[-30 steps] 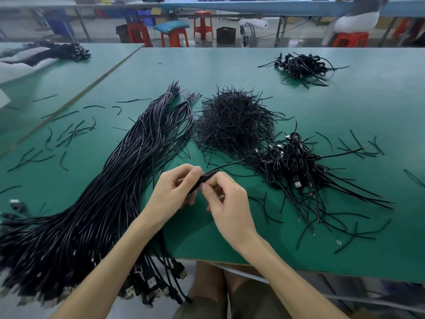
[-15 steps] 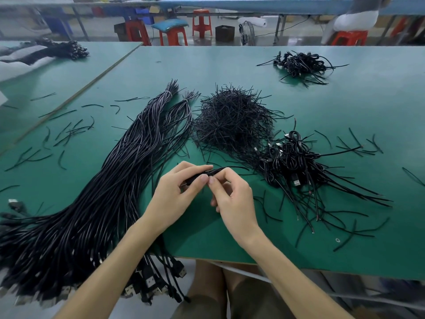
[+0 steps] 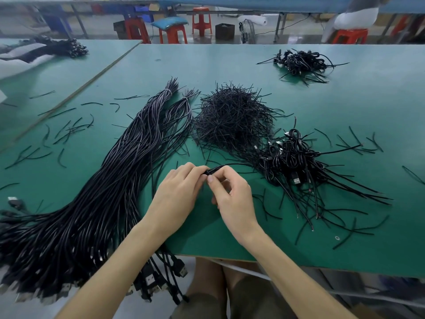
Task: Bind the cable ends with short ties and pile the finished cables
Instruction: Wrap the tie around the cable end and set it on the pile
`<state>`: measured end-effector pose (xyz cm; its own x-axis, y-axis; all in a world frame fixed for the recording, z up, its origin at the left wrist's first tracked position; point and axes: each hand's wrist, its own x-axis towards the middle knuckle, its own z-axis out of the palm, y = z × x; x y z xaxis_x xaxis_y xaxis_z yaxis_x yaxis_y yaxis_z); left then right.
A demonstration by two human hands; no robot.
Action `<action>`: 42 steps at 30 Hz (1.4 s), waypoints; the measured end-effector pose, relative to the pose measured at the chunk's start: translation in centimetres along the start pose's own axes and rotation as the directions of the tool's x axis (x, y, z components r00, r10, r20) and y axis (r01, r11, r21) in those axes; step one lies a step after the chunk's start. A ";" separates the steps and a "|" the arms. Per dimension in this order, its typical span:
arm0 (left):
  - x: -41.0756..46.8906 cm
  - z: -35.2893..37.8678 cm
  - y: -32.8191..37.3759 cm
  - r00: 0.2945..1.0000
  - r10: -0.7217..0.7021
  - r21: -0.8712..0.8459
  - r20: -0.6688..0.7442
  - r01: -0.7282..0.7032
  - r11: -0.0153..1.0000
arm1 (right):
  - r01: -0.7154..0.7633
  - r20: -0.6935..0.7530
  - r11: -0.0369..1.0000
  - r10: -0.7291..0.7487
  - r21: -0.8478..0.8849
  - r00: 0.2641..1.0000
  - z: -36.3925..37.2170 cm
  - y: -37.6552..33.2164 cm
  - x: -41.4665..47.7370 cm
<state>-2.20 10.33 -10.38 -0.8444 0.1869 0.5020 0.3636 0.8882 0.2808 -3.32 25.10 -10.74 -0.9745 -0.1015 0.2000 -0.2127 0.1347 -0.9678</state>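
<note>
Second desk (image 3: 69,72) at far left: one dark cable pile (image 3: 59,48) on it.

Main desk (image 3: 230,65), left part: loose short ties (image 3: 69,130) scattered, roughly twenty, too thin to count exactly.

Next right: one big bundle of long cables (image 3: 103,192), running from the near-left edge to the far middle. The cables are too many to count. Far end splits into two tied tails (image 3: 169,90). The USB plugs (image 3: 161,279) hang off the near desk edge.

Centre near: left grip (image 3: 177,194) has its fingers curled over one end of the held cable (image 3: 213,170). Right grip (image 3: 232,199) is touching it, thumb and forefinger pinching the same cable at the same spot. The cable is just above the desk, its tail running right toward the finished pile. Whether a tie is already on it, can't tell.

Behind the grips: one heap of short ties (image 3: 232,118), hundreds, uncountable.

Right of the grips: one finished pile (image 3: 292,157) of coiled cables, touching the tie heap, with bare ends fanning near-right.

Far right: a second, smaller cable pile (image 3: 301,62), well apart.

Right edge: more stray ties (image 3: 358,143), about a dozen. One small ring (image 3: 337,237) lies near the desk edge.

Background floor: four red stools (image 3: 202,20), one dark box (image 3: 225,31), one fan (image 3: 247,31), and one seated person (image 3: 356,14).
</note>
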 end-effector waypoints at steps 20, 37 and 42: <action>0.9 -0.7 -1.5 0.979 -0.153 -0.597 0.133 0.202 0.777 | 0.095 0.016 0.995 -0.094 -0.025 0.995 0.1 -0.2 -0.2; 0.6 -1.1 -1.7 0.955 -0.194 -0.862 0.224 0.287 0.418 | 0.063 0.072 0.995 -0.068 0.071 0.995 0.2 -0.3 -0.3; 1.0 -1.1 -1.6 0.958 -0.254 -0.830 0.137 0.251 0.498 | 0.068 0.114 0.995 -0.076 0.068 0.991 0.2 -0.7 -0.4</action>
<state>-3.21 8.69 -9.42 -0.9546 0.0112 0.2976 0.2961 0.1413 0.9446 -2.83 24.89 -10.20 -0.9411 -0.2235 0.2538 -0.2733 0.0604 -0.9600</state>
